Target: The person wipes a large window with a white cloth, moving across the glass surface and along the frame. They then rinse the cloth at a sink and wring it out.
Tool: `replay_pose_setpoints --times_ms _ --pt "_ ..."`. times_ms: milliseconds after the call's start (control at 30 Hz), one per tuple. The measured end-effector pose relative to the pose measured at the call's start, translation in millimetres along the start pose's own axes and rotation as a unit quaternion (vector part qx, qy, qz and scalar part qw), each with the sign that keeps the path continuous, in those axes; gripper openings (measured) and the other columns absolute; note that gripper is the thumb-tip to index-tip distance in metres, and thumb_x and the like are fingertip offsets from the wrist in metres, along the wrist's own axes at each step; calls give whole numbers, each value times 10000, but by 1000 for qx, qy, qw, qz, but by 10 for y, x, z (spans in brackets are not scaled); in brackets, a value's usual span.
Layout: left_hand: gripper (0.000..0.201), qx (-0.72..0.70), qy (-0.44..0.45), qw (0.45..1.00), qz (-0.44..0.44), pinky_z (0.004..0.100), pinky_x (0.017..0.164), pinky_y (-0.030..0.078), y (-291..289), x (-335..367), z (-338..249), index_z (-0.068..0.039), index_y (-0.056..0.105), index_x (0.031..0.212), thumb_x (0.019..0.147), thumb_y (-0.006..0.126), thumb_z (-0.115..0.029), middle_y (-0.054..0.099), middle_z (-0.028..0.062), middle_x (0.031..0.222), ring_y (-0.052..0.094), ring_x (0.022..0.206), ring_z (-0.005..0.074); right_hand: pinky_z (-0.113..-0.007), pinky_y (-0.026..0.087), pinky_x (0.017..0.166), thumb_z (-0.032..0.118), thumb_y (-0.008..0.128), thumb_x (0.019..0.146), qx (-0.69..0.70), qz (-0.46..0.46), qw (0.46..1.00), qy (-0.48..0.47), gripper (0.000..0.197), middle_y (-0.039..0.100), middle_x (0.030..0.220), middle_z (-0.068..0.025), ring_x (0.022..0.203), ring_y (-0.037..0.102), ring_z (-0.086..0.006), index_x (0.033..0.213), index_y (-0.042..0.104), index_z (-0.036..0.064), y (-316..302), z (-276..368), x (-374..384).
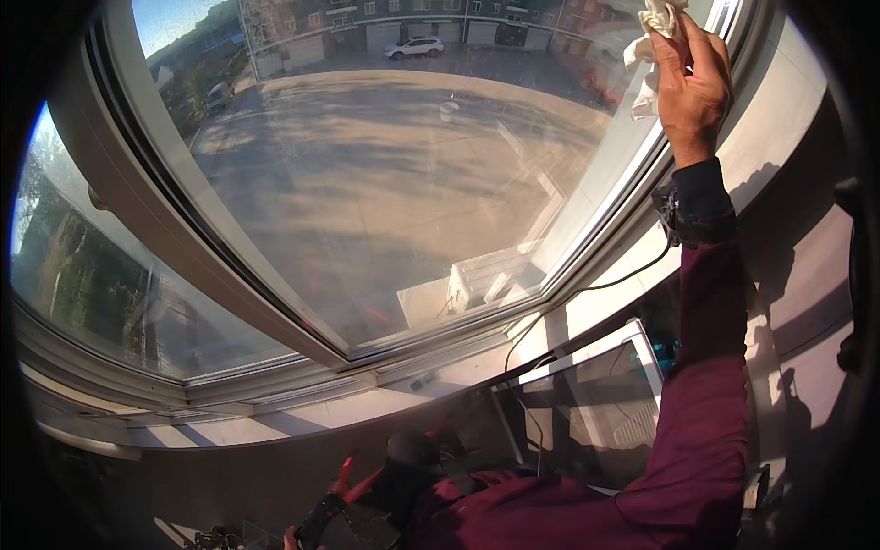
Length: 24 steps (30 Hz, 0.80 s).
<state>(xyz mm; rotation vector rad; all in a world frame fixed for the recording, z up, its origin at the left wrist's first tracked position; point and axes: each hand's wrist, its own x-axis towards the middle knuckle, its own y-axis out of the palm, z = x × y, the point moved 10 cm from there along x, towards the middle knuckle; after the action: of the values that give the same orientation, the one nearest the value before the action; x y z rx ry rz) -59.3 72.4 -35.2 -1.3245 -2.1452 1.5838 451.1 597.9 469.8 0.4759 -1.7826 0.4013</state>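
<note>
My right hand (695, 90) is raised at the upper right, its fingers closed on a crumpled white cloth (658, 20). Loose folds of the cloth hang beside the fingers, near the right frame of a large window pane (385, 202). Whether the cloth touches the glass I cannot tell. Of my left hand (291, 539) only a sliver shows at the lower edge, beside a black wrist strap; its fingers are hidden.
A pale window sill (275, 421) curves below the glass, and a thick frame post (197, 234) divides the panes. A thin black cable (623, 280) runs from my right wrist across the sill. Below stands a white-framed panel (600, 390). Outside are a yard, buildings and a white car (414, 48).
</note>
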Motion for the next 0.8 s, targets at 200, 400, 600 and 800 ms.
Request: replay_pose_setpoints --times_ms 200,400,600,800 --pt "783 -57 -22 998 18 517 961 557 78 147 6 -62 527 1535 884 838 -366 711 314 1255 699 1158 475 -375 581 819 205 777 1000 -26 21 981 192 397 642 1122 -131 1007 659 -267 1347 693 34 130 -203 -1756" --pt "832 23 -45 998 26 505 1034 524 152 235 11 -6 533 1519 808 874 -271 698 296 1277 672 1176 457 -391 570 915 97 743 1006 45 95 927 361 383 544 1263 -159 1134 625 -308 1331 568 -2 338 802 -4439" --pt "802 19 -99 993 56 510 1027 520 286 167 19 3 562 1491 815 873 -298 694 302 1280 671 1175 451 -400 539 943 52 714 996 -2 122 831 543 390 568 1283 -176 1105 632 -308 1328 512 15 407 1347 -6434" --pt "902 -23 -127 989 78 505 1090 487 310 181 65 82 474 1540 861 849 -377 631 362 1381 625 1270 478 -435 522 973 82 731 963 120 54 583 802 445 553 1291 -182 1145 599 -322 1297 452 -8 746 2810 -7471"
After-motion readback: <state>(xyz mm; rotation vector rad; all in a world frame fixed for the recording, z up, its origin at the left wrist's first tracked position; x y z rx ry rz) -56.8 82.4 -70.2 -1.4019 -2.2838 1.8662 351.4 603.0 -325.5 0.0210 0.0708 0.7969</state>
